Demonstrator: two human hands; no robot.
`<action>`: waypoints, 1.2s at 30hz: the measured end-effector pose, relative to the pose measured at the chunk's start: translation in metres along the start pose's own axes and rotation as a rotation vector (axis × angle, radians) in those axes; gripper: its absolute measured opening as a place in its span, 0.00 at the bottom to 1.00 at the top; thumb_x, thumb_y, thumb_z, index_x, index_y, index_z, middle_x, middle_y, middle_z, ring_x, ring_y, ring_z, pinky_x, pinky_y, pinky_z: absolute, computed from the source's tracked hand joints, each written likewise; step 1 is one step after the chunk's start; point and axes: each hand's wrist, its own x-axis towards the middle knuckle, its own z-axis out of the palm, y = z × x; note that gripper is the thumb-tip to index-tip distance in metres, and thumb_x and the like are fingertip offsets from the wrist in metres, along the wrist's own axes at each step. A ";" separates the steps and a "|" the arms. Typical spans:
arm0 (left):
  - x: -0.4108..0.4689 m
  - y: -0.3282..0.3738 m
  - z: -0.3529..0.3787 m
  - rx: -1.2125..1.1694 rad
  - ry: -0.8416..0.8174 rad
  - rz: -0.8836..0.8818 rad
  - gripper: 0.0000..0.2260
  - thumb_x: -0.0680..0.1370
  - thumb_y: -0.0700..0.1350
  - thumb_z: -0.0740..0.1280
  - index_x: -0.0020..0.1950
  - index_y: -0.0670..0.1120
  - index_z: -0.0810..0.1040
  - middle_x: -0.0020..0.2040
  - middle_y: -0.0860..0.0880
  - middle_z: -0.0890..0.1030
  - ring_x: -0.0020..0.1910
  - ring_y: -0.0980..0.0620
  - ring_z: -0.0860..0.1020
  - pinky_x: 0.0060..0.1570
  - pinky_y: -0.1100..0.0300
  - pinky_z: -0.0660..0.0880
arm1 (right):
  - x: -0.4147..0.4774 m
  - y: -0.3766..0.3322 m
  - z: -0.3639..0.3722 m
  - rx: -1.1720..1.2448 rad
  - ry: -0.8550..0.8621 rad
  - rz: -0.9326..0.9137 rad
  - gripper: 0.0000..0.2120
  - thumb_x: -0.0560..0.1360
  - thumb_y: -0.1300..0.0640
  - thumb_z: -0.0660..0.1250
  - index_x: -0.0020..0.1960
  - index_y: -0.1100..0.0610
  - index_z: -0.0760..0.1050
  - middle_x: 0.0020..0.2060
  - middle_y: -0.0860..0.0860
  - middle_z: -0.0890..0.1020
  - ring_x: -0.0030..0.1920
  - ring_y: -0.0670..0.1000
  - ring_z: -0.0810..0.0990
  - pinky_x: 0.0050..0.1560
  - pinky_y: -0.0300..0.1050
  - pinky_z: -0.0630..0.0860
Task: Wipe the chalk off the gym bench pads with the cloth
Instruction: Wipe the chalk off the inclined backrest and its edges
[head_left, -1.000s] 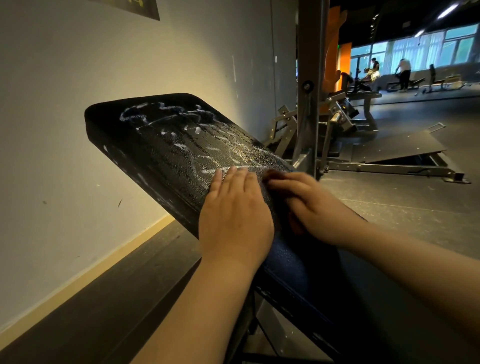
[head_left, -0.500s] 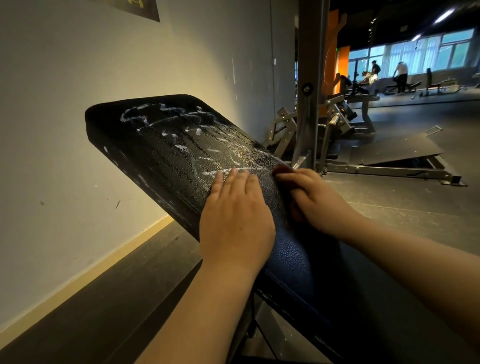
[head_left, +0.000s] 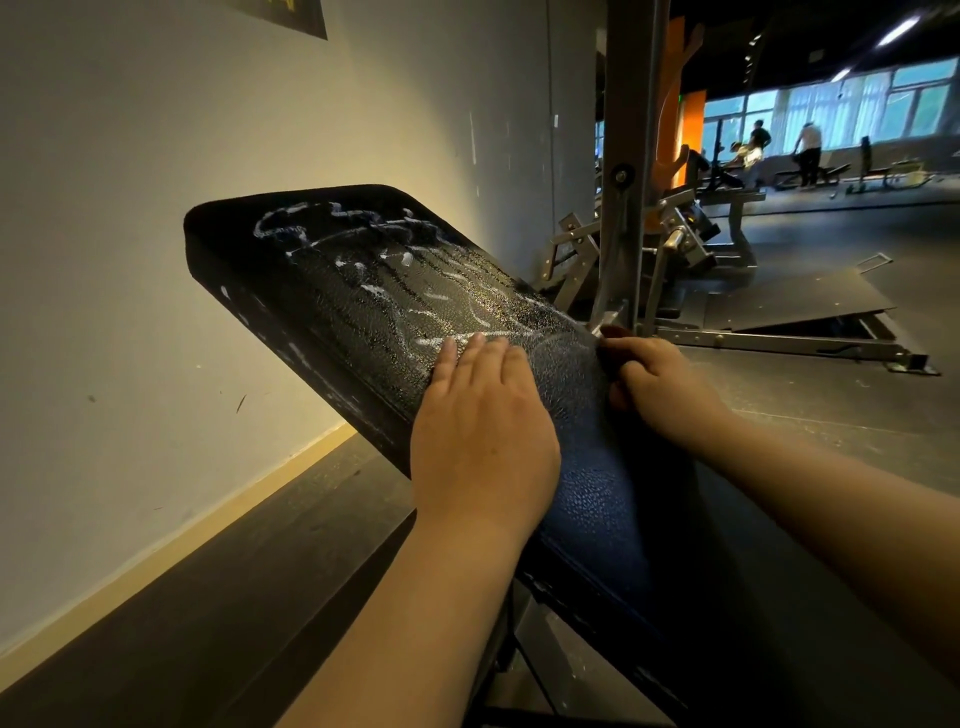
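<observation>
Bench pad (head_left: 322, 291): black, grained, tilted; high end at 10 o'clock, low end running down toward 5 o'clock.
Chalk (head_left: 363, 260): white smears and loops over the upper half of the pad, at 11 o'clock from the left hand; dark and clean-looking below the hands.
Left hand (head_left: 483, 431): flat on the pad, fingers straight and pressed together, holding nothing; fingertips touching the lowest chalk line.
Right hand (head_left: 660, 389): at 3 o'clock from the left hand, on the pad's right edge; fingers curled down, gripping the cloth.
Cloth (head_left: 613, 338): dark, reddish, almost all hidden under the right hand; only a small part seen at the fingertips, at the edge of the pad.
Change: within the last second, slid with the right hand from beside the left fingertips out toward 3 o'clock; left hand nearly unmoved.
Meaning: probably one sideways stroke just finished; most chalk above still untouched, so early in the task.
Next: likely back toward 11 o'clock, into the thick smears.
Behind: steel upright (head_left: 623, 156) at 12 o'clock from the right hand.
</observation>
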 end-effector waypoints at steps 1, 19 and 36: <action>0.000 0.000 -0.001 0.002 0.000 0.001 0.24 0.82 0.46 0.52 0.78 0.44 0.62 0.79 0.46 0.64 0.79 0.50 0.57 0.79 0.52 0.44 | -0.001 -0.003 0.003 -0.012 0.020 0.009 0.20 0.81 0.63 0.57 0.70 0.52 0.75 0.67 0.55 0.73 0.67 0.54 0.72 0.67 0.42 0.64; -0.002 -0.002 0.000 -0.047 -0.004 0.010 0.23 0.81 0.46 0.54 0.77 0.44 0.66 0.76 0.47 0.68 0.78 0.50 0.61 0.79 0.53 0.47 | -0.055 -0.013 0.003 0.000 -0.048 -0.093 0.21 0.82 0.61 0.59 0.73 0.52 0.71 0.68 0.45 0.69 0.68 0.45 0.67 0.71 0.42 0.63; -0.036 -0.016 0.000 -0.115 -0.015 0.154 0.24 0.77 0.46 0.51 0.67 0.44 0.77 0.68 0.48 0.77 0.73 0.50 0.70 0.78 0.52 0.52 | -0.091 -0.041 -0.005 -0.061 -0.252 -0.422 0.24 0.82 0.59 0.60 0.74 0.41 0.67 0.70 0.32 0.62 0.70 0.30 0.60 0.66 0.21 0.54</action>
